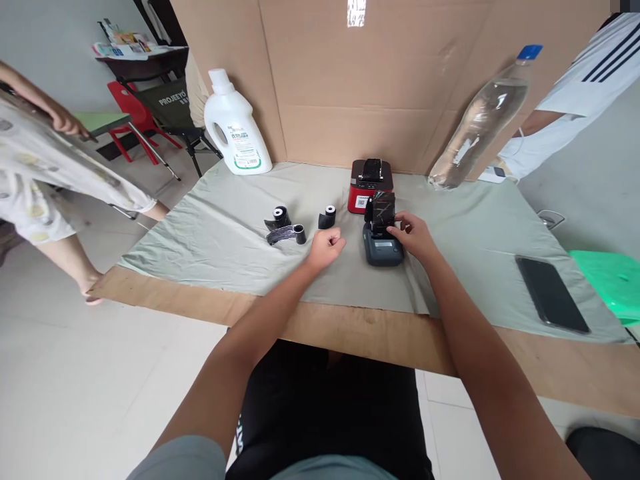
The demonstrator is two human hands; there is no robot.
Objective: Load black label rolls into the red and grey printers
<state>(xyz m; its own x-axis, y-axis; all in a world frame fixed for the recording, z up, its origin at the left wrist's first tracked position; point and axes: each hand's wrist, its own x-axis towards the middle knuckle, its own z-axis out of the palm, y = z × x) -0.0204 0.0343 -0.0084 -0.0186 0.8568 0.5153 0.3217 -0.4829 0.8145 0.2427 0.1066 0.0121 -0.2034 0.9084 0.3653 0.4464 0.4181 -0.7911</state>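
Note:
A small dark label printer (383,248) lies on the cloth in front of me, with a shiny black flap or strip (384,210) standing up at its back. My right hand (413,235) is at its right side, thumb and fingertips closed on the edge near the base of that black piece. To the left, my left hand (327,247) rests on the cloth as a loose fist, with nothing visible in it. Near it are a black roll (327,217), another black roll (281,215) and a partly unwound black roll (299,233). Behind stands a red and black printer (356,190).
A white detergent bottle (237,130) and a large clear bottle (483,127) lean against the cardboard backdrop (355,80). A phone (553,293) lies at right beside a green plastic item (613,280). One person stands at left; another person's white sleeve shows at right.

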